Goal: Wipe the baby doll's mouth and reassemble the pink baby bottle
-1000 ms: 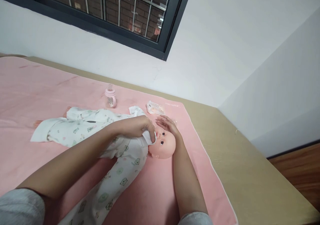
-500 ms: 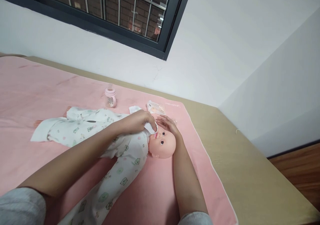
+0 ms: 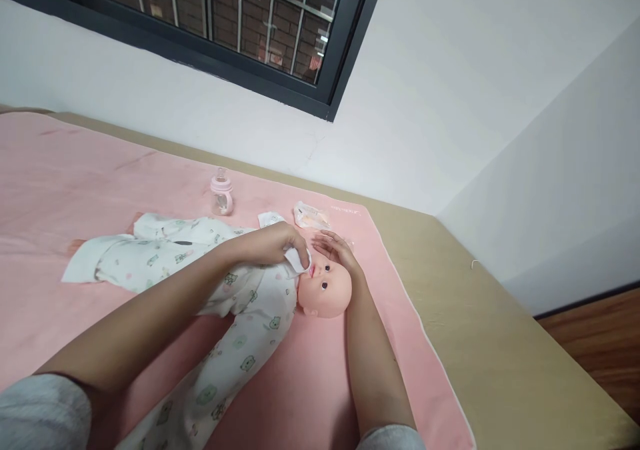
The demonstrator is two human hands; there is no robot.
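A baby doll (image 3: 327, 293) in white printed pajamas lies on its back on the pink mat (image 3: 310, 363), head to the right. Just below its mouth, at the chin, my left hand (image 3: 280, 243) pinches a folded white wipe (image 3: 295, 262). My right hand (image 3: 334, 247) rests along the far side of the doll's head, fingers extended and slightly bent. The forearm beneath it runs beside the crown. Part of the doll's chest and far arm is hidden behind my left arm.
A pink baby bottle (image 3: 221, 193) with a handle stands on the mat beyond the doll's legs. Past the head lies a clear plastic packet (image 3: 311, 215). The wooden surface (image 3: 450, 303) extends right of the mat. A dark-framed window (image 3: 320, 97) is in the wall behind.
My left hand has shifted slightly left with the wipe, from the doll's mouth toward its chin, uncovering more of the lips. My right hand has stayed in place.
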